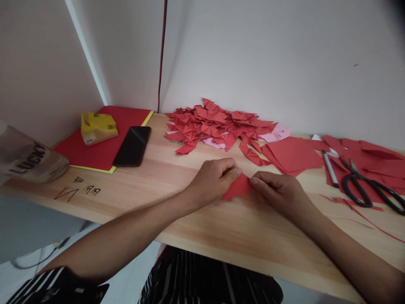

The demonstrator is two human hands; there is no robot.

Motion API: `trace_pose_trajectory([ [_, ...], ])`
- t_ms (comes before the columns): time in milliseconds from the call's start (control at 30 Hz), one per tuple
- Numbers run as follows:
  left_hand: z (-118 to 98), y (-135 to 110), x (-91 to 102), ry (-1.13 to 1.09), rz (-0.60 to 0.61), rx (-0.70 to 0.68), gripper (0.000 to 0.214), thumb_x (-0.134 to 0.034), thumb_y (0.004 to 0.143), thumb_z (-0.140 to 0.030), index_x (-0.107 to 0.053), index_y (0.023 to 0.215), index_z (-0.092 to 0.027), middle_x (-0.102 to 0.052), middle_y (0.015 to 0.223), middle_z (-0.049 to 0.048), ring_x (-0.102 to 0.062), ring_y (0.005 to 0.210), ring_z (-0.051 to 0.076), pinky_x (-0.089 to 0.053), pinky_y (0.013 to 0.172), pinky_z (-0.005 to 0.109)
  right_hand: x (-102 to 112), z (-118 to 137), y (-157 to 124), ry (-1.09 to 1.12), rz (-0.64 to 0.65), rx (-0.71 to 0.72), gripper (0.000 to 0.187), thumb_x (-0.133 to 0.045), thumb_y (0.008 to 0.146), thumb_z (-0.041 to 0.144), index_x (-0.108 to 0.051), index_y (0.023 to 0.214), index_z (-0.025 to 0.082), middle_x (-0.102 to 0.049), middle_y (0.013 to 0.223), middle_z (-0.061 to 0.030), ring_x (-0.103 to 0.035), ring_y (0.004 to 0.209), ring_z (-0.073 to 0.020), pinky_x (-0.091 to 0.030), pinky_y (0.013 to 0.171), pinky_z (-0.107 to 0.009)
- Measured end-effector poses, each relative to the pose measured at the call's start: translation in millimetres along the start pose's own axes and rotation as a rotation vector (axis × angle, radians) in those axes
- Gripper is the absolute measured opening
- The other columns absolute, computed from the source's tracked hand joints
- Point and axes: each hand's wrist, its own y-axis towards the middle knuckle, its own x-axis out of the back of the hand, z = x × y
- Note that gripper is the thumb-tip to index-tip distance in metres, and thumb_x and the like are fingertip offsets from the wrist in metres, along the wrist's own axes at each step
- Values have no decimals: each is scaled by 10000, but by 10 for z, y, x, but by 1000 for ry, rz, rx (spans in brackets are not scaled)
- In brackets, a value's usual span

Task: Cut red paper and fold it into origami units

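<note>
A small piece of red paper [238, 188] is held between my two hands, just above the wooden table. My left hand [218, 176] pinches its left upper edge, thumb on top. On the other side my right hand [277, 189] grips the right corner between thumb and fingers. Part of the paper is covered by the fingers, so its full shape cannot be made out. Behind my hands lies a heap of folded red paper pieces [215, 122], with a few pink ones among them. Flat red paper sheets [294, 154] lie to the right of that heap.
Black-handled scissors [359, 190], a white marker [330, 169] and thin red paper strips [363, 215] lie at right. At left are a black phone [133, 145], a yellow packet [98, 128], a red sheet [125, 116] and a clear "LUCKY" cup [34, 158]. A wall stands behind.
</note>
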Motion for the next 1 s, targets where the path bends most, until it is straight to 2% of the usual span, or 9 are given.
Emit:
trace_pose_trajectory([
  [500,7,-2,1,1,-10,0,250,-470,915,-277,-513,699,-160,-492,631,-39,-448,629,97,-323,592,229,-3,17,8,-5,5,-9,454,-454,953,462,-440,582,201,-424,517,38,-389,493,-96,-313,492,-242],
  [1000,-8,18,15,18,17,23,247,-471,920,-279,-500,701,-168,-518,668,-39,-473,667,109,-330,634,247,-14,39,11,47,90,-16,455,-399,981,445,-448,599,202,-444,541,32,-411,513,-103,-307,502,-250],
])
